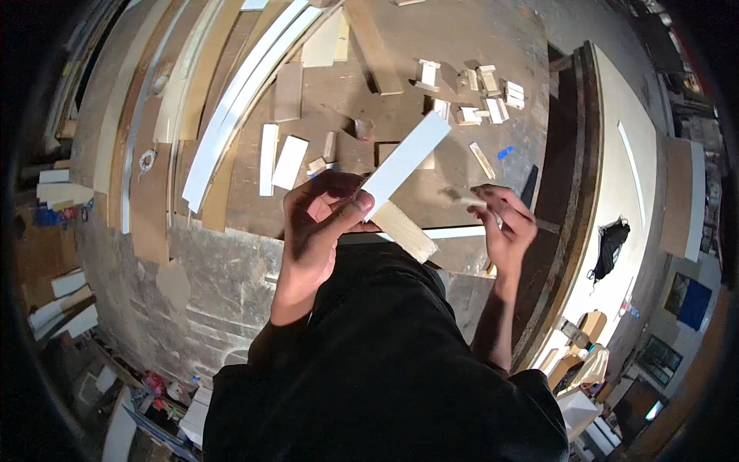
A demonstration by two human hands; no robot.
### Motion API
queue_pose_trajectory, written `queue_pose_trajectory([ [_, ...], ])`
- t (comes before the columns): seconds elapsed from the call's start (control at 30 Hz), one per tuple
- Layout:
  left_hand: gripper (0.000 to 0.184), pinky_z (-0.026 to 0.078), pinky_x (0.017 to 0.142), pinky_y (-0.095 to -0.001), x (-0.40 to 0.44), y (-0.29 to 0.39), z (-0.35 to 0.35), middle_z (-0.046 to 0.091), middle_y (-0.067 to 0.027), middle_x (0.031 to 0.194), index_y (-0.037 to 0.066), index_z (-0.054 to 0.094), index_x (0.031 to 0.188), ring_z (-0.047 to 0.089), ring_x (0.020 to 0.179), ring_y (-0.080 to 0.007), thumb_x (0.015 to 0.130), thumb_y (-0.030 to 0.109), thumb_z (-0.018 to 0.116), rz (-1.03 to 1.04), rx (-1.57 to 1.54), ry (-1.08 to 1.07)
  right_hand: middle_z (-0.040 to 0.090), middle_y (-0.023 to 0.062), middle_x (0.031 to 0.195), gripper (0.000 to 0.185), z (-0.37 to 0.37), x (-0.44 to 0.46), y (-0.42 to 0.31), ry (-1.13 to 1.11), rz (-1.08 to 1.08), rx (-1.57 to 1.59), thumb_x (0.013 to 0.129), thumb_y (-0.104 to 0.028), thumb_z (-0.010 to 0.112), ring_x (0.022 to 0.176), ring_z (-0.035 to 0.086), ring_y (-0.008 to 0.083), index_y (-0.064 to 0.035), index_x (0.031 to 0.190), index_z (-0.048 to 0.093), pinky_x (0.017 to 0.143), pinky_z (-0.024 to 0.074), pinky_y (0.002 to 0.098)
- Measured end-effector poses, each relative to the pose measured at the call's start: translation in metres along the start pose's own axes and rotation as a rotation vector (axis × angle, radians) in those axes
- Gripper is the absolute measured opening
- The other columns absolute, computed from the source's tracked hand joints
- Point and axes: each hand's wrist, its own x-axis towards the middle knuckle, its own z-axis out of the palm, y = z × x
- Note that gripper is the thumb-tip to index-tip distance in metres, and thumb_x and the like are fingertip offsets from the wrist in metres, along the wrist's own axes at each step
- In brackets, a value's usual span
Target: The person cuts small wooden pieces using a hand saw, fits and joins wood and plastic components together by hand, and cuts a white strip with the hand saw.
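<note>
My left hand (319, 219) is closed around the lower end of a white flat wood strip (408, 156), which slants up to the right above the table. A bare wood piece (406, 232) with a rough end sticks out below the strip, close to the fingertips. I cannot tell whether that piece is gripped too. To the right, my right hand (509, 225) pinches a small pale pointed piece (472, 201) between thumb and fingers. Its kind is too small to make out, and it is apart from the strip.
Long boards (246, 100) lie along the left of the worktable (462, 31). Several small wood assemblies (493, 81) sit at the back right. A thin wood stick (482, 161) and a blue object (505, 152) lie beyond my right hand. Short white strips (289, 162) lie left.
</note>
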Motion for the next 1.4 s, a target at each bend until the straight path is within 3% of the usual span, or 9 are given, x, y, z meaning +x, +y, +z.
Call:
queue_pose_trajectory([
  [0.1,0.019,0.065,0.074,-0.0344,-0.004,-0.002,0.018,0.073,-0.0104,0.095,-0.003,0.07,0.106,0.073,0.088,-0.0177,0.09,0.006,0.078,-0.052,0.037,-0.027,0.074,0.013,0.094,0.028,-0.021,0.011,-0.075,-0.115,-0.108,-0.016,0.068,0.011,0.075,0.085,0.076,0.0239,0.0025,0.095,0.079,0.078,0.0594,0.0321],
  [0.3,0.02,0.061,0.068,-0.0275,-0.016,0.004,0.038,0.074,-0.0113,0.091,-0.006,0.072,0.103,0.072,0.082,-0.0136,0.091,0.008,0.077,0.021,0.197,-0.114,0.074,0.0089,0.09,0.031,-0.027,0.007,-0.095,-0.145,-0.102,-0.174,0.068,0.004,0.082,0.078,0.075,0.0207,-0.0042,0.098,0.08,0.07,0.0583,0.0288],
  [0.47,0.022,0.059,0.067,-0.0273,-0.02,0.001,0.036,0.075,-0.0118,0.089,-0.008,0.072,0.102,0.072,0.08,-0.0137,0.091,0.01,0.078,0.041,0.243,-0.141,0.073,0.0074,0.088,0.035,-0.035,0.003,-0.091,-0.067,-0.433,-0.323,0.065,0.001,0.083,0.071,0.072,0.0184,-0.0103,0.098,0.081,0.061,0.0558,0.0263],
  [0.7,0.022,0.059,0.068,-0.028,-0.028,0.001,0.046,0.074,-0.0109,0.086,-0.007,0.071,0.101,0.071,0.078,-0.0136,0.09,0.011,0.079,0.04,0.173,-0.16,0.072,0.011,0.086,0.03,-0.038,-0.007,-0.096,-0.083,-0.383,-0.339,0.064,0.003,0.08,0.072,0.073,0.0204,-0.0069,0.092,0.081,0.062,0.057,0.0277],
  [0.77,0.022,0.059,0.068,-0.0281,-0.03,0.002,0.047,0.074,-0.0109,0.086,-0.007,0.071,0.102,0.071,0.078,-0.0138,0.091,0.011,0.079,0.026,0.149,-0.159,0.072,0.0047,0.086,0.035,-0.042,-0.01,-0.088,0.059,-0.435,-0.363,0.067,-0.004,0.082,0.065,0.067,0.0143,-0.0173,0.099,0.083,0.055,0.0541,0.026],
  [0.9,0.02,0.06,0.067,-0.0274,-0.033,0.003,0.048,0.073,-0.0077,0.089,-0.003,0.071,0.102,0.07,0.082,-0.0131,0.089,0.011,0.078,0.005,0.183,-0.163,0.072,0.0042,0.086,0.037,-0.043,-0.022,-0.093,0.08,-0.464,-0.29,0.065,-0.003,0.082,0.068,0.068,0.0149,-0.0163,0.1,0.083,0.057,0.0538,0.0254],
  [1.1,0.019,0.061,0.067,-0.0278,-0.037,0.003,0.05,0.073,-0.0081,0.09,-0.003,0.071,0.1,0.07,0.082,-0.0135,0.09,0.011,0.077,-0.028,0.173,-0.175,0.073,0.0077,0.086,0.034,-0.049,-0.03,-0.095,0.078,-0.4,-0.397,0.068,0.001,0.082,0.067,0.069,0.0161,-0.0102,0.099,0.082,0.059,0.0546,0.0271],
  [1.2,0.021,0.062,0.067,-0.0298,-0.037,-0.001,0.045,0.074,-0.0117,0.091,-0.007,0.071,0.101,0.072,0.08,-0.0155,0.091,0.011,0.077,-0.038,0.161,-0.167,0.077,0.0144,0.081,0.024,-0.055,-0.045,-0.087,0.041,-0.073,-0.028,0.073,0.004,0.081,0.065,0.072,0.0161,0.0035,0.097,0.078,0.062,0.0553,0.0263],
  [1.4,0.022,0.063,0.065,-0.0306,-0.038,-0.009,0.038,0.073,-0.0104,0.092,-0.005,0.071,0.103,0.072,0.081,-0.0162,0.092,0.013,0.077,-0.032,0.15,-0.12,0.077,0.0095,0.08,0.015,-0.062,-0.064,-0.078,0.002,0.169,0.261,0.08,0.003,0.078,0.071,0.073,0.0132,0.005,0.095,0.077,0.068,0.0571,0.0251],
])
